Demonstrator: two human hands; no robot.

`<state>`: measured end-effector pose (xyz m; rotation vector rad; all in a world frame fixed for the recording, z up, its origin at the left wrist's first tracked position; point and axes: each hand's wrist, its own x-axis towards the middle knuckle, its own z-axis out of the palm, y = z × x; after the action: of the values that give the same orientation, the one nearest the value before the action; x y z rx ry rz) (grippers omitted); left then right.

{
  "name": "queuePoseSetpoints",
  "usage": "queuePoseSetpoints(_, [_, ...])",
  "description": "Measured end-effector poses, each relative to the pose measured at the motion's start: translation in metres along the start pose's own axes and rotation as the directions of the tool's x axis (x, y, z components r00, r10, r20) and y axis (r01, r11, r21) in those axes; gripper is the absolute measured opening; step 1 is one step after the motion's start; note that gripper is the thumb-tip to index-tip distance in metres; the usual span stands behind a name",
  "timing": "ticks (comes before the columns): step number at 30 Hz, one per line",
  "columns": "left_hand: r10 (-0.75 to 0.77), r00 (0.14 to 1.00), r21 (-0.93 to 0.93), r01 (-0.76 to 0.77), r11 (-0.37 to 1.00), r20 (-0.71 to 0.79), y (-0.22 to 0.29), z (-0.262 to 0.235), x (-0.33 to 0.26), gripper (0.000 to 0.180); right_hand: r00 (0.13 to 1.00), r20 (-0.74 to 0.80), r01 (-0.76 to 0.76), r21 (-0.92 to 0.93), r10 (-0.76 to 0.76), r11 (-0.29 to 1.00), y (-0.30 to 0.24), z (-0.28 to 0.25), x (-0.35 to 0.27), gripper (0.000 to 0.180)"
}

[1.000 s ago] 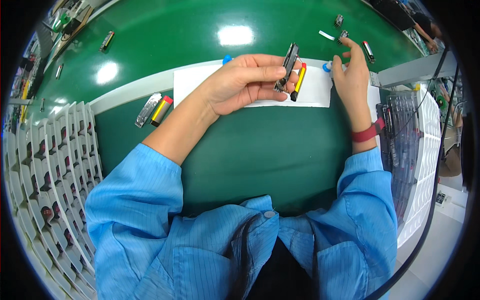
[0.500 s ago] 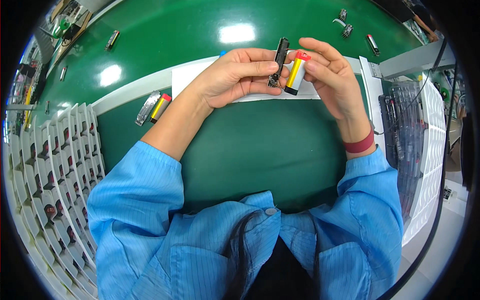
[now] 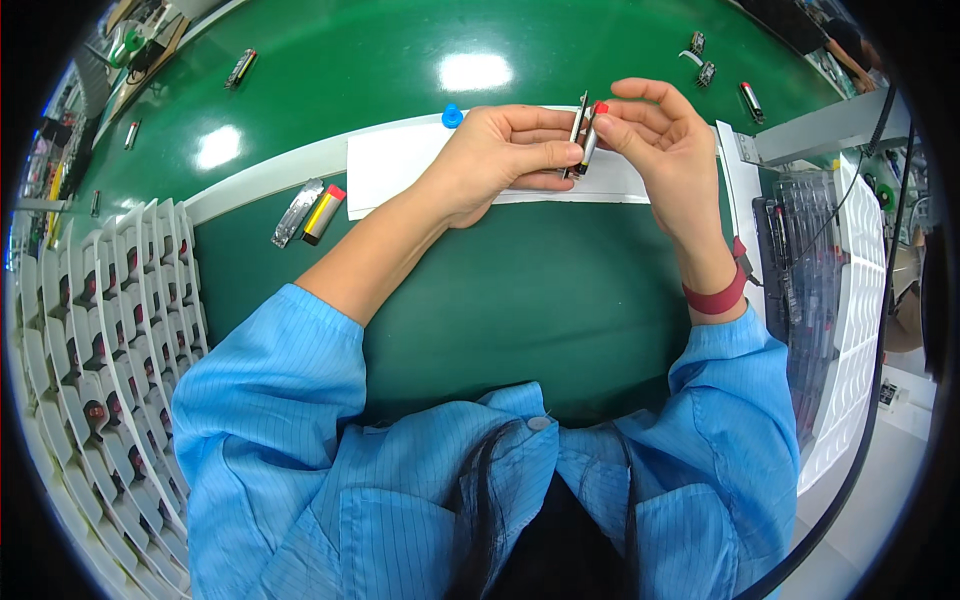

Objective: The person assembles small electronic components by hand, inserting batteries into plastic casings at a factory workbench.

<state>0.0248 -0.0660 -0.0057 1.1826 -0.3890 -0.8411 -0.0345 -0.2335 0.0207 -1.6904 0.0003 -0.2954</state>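
Observation:
My left hand (image 3: pixel 505 150) pinches a thin dark strip-shaped part (image 3: pixel 578 125) between thumb and fingers; it shows nearly edge-on. Close against its right side is a small battery (image 3: pixel 590 150) with a red top end and a silvery side, also turned narrow. The thumb and fingertips of my right hand (image 3: pixel 660 145) close on the battery's red end. Both parts are upright above a white sheet (image 3: pixel 390 165). Whether they touch is hidden by the fingers. To the left lie another battery (image 3: pixel 323 214), yellow, red and black, and a clear plastic shell (image 3: pixel 298 212).
A blue knob-like piece (image 3: pixel 452 115) stands at the sheet's far edge. Beyond a pale rail, a green surface (image 3: pixel 370 60) carries several small assemblies. White slotted trays (image 3: pixel 110 350) hold parts at left. Clear plastic trays (image 3: pixel 815 260) and a black cable (image 3: pixel 880 370) are at right.
The strip part and the battery have been turned from broad side to edge-on and brought closer together. The blue piece is more exposed. Assemblies on the far green surface have shifted slightly right.

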Motion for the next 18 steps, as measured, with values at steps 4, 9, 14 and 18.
queuePoseSetpoints(4, [0.009,1.000,0.031,-0.008,0.999,-0.022,0.000,0.002,0.002,0.034,0.999,-0.034,0.038,-0.048,-0.039,0.998,0.004,0.000,0.002,0.033])
queuePoseSetpoints(9, [0.015,1.000,0.037,-0.014,0.999,-0.009,0.002,0.004,0.000,0.034,0.996,-0.052,0.062,-0.076,-0.066,0.995,0.004,0.001,0.000,0.032])
queuePoseSetpoints(14, [0.026,1.000,0.042,-0.026,0.999,-0.014,-0.003,-0.001,0.001,0.032,0.995,-0.041,0.090,-0.076,-0.093,0.993,0.010,0.006,0.002,0.031])
queuePoseSetpoints(18, [0.430,0.903,0.630,-0.329,0.703,-0.008,-0.013,0.013,-0.008,0.036,0.993,-0.046,0.101,-0.194,-0.112,0.976,0.006,0.014,-0.002,0.031])
